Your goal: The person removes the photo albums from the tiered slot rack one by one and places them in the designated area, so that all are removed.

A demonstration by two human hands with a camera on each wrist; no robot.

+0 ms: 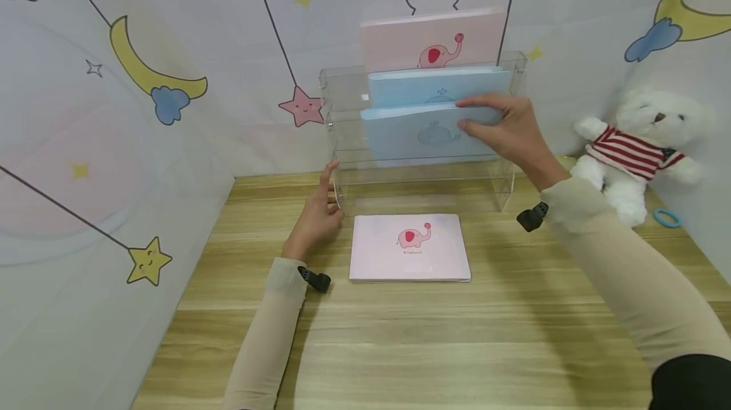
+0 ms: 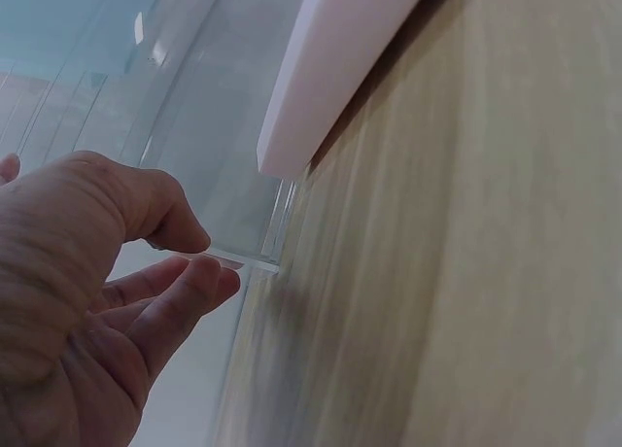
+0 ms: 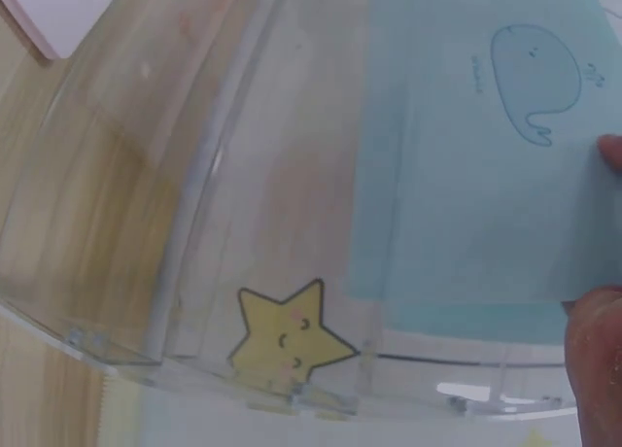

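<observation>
A clear acrylic tiered rack (image 1: 419, 186) stands against the back wall. My left hand (image 1: 315, 216) is at its left side; in the left wrist view, the thumb and fingers (image 2: 185, 296) pinch the edge of the clear side panel. My right hand (image 1: 511, 127) holds a light blue whale notebook (image 1: 400, 137) by its right part, thumb in front, in the rack's front tier. Behind it stands another blue notebook (image 1: 394, 89), and at the back a pink elephant notebook (image 1: 391, 45). The right wrist view shows the whale drawing on the held notebook (image 3: 466, 214).
A pink elephant notebook (image 1: 377, 264) lies flat on the wooden table (image 1: 400, 346) before the rack. To the right sit a white teddy bear (image 1: 657, 112) in a striped shirt and a blue ring (image 1: 667, 218). A cartoon-printed backdrop (image 1: 228, 29) rises behind the rack.
</observation>
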